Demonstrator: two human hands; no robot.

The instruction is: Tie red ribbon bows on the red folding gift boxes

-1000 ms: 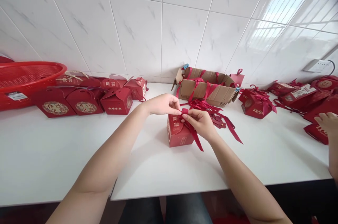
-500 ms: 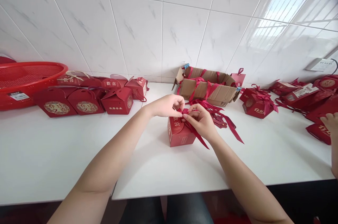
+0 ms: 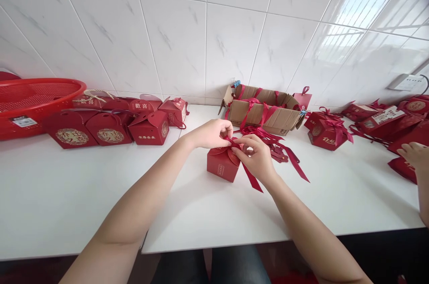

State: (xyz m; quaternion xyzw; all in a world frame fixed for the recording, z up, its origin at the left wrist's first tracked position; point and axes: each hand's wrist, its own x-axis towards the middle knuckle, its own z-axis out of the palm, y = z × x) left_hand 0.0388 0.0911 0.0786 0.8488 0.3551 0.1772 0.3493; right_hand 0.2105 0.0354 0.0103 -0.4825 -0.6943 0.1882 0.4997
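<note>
A small red gift box [image 3: 223, 167] stands upright on the white table, right under my two hands. Dark red ribbon [image 3: 252, 179] runs over its top, one tail hanging down at the right side. With fingers pinched, my left hand [image 3: 216, 133] grips the ribbon at the top of the box. My right hand [image 3: 256, 154] pinches the same ribbon just to the right, close to the left fingertips. The fingers partly cover the knot. Behind my right hand lies a heap of loose red ribbons and tags [image 3: 279, 153].
A cardboard box [image 3: 268, 116] draped with ribbons stands by the tiled wall. Several red gift boxes [image 3: 149, 128] and a red plastic basket [image 3: 36, 105] are at the left. At the right sit a box with a bow [image 3: 326, 134], more red boxes and another person's hand [image 3: 415, 155].
The gift box has turned under my hands and shifted slightly left, so a different side faces me. Both hands keep pinching the ribbon. The other person's hand at the right moved slightly left.
</note>
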